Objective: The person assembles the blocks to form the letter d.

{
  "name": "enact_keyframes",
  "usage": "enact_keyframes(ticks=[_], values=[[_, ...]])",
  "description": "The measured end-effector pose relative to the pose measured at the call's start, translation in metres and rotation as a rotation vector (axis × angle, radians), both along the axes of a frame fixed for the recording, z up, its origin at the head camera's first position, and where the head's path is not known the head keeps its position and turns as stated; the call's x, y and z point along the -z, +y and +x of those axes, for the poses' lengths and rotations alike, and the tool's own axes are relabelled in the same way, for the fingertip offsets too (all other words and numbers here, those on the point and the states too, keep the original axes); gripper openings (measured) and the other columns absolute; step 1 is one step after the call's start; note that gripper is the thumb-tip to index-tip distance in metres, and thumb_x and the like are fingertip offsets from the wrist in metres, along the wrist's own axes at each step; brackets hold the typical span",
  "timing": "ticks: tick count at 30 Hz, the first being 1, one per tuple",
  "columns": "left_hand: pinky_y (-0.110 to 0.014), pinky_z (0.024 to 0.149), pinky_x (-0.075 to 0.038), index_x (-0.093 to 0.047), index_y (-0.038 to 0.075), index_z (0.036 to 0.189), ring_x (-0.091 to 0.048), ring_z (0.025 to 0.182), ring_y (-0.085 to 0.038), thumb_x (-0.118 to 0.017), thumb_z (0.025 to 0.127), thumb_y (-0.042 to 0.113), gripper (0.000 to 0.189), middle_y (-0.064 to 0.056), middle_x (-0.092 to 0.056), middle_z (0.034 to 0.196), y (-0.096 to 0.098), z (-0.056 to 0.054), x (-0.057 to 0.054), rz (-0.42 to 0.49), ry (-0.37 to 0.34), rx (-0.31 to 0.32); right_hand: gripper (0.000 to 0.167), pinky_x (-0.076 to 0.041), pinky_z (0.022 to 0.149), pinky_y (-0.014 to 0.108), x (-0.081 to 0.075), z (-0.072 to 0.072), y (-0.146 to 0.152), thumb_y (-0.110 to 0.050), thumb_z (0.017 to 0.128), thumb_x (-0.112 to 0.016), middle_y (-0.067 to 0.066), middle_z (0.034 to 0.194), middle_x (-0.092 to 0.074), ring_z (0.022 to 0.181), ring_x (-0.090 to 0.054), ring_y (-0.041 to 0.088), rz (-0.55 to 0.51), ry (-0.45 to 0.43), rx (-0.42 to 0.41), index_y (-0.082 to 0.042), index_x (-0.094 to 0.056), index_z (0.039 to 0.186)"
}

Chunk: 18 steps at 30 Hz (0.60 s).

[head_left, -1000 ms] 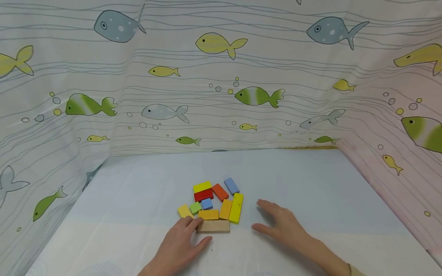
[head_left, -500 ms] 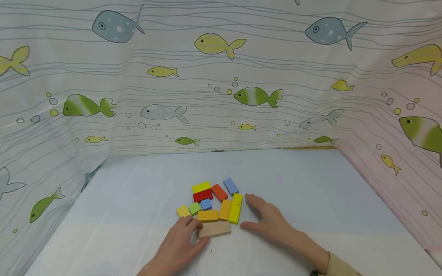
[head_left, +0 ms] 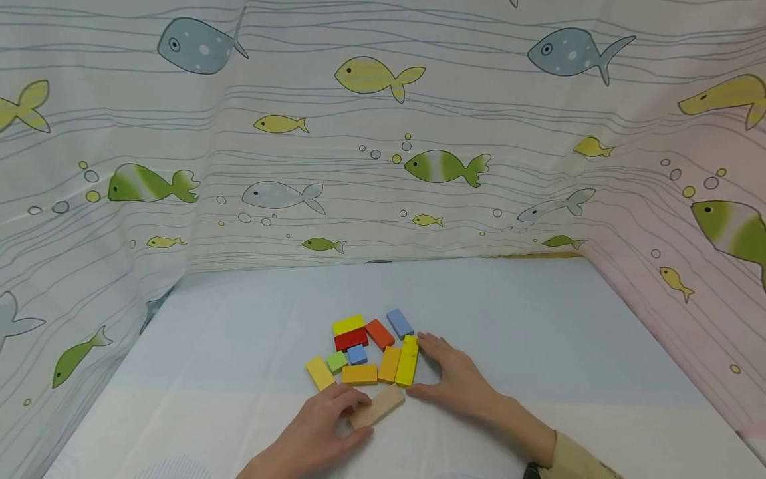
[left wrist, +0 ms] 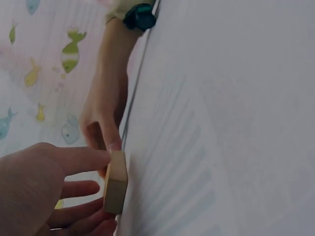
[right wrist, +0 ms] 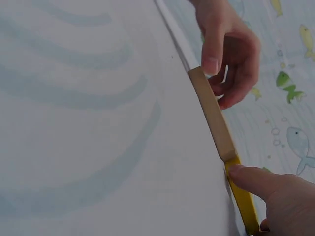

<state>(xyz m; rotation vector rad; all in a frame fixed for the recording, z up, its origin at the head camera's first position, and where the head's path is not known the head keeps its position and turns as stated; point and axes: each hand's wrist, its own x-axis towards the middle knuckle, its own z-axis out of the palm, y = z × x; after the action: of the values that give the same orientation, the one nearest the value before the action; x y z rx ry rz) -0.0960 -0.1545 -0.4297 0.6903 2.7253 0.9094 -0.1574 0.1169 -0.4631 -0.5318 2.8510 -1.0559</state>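
In the head view, a plain wooden block lies slanted at the near side of a cluster of coloured blocks. My left hand holds its near-left end between thumb and fingers, and the left wrist view shows the thumb on that wooden block. My right hand spans the long yellow block, thumb at the near end and fingers at the far end. In the right wrist view the thumb presses on the yellow block, beside the wooden block's far end. The yellow block's outer fingertips are partly hidden there.
Left of the yellow block are two orange blocks, a small blue block, a green block and a pale yellow block. Behind them sit red blocks, another yellow block and a blue block. A fish-print curtain surrounds the table.
My left hand has drawn the wooden block's left end toward me, turning it from level to slanted. My right hand has moved left, from beside the cluster onto the long yellow block.
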Motion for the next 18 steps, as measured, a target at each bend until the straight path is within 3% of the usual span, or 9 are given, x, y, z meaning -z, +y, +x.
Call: enact_keyframes(ticks=[8, 16, 18], values=[[-0.017, 0.076, -0.051, -0.059, 0.026, 0.139, -0.054, 0.083, 0.005, -0.072, 0.091, 0.042, 0.053, 0.004, -0.052, 0.147, 0.005, -0.002, 0.000, 0.027, -0.062, 0.125, 0.083, -0.037, 0.112, 0.058, 0.000, 0.001, 0.001, -0.047, 0.076, -0.082, 0.006, 0.151, -0.050, 0.142, -0.042, 0.037, -0.001, 0.029, 0.009, -0.012, -0.053, 0.145], [-0.015, 0.072, -0.048, -0.050, 0.032, 0.147, -0.053, 0.080, 0.003, -0.073, 0.089, 0.043, 0.063, 0.010, -0.042, 0.156, 0.011, -0.008, -0.003, 0.039, -0.165, 0.196, 0.083, -0.039, 0.112, 0.052, 0.003, 0.001, 0.011, -0.043, 0.074, -0.086, 0.006, 0.150, -0.052, 0.140, -0.045, 0.035, -0.028, 0.057, 0.013, -0.011, -0.054, 0.144], [-0.016, 0.072, -0.048, -0.049, 0.034, 0.147, -0.053, 0.081, 0.003, -0.074, 0.088, 0.042, 0.065, 0.013, -0.051, 0.146, 0.011, -0.012, -0.004, 0.044, -0.198, 0.213, 0.084, -0.039, 0.112, 0.052, 0.003, 0.001, 0.014, -0.042, 0.073, -0.087, 0.006, 0.149, -0.052, 0.139, -0.045, 0.036, -0.043, 0.064, 0.009, -0.010, -0.054, 0.143]])
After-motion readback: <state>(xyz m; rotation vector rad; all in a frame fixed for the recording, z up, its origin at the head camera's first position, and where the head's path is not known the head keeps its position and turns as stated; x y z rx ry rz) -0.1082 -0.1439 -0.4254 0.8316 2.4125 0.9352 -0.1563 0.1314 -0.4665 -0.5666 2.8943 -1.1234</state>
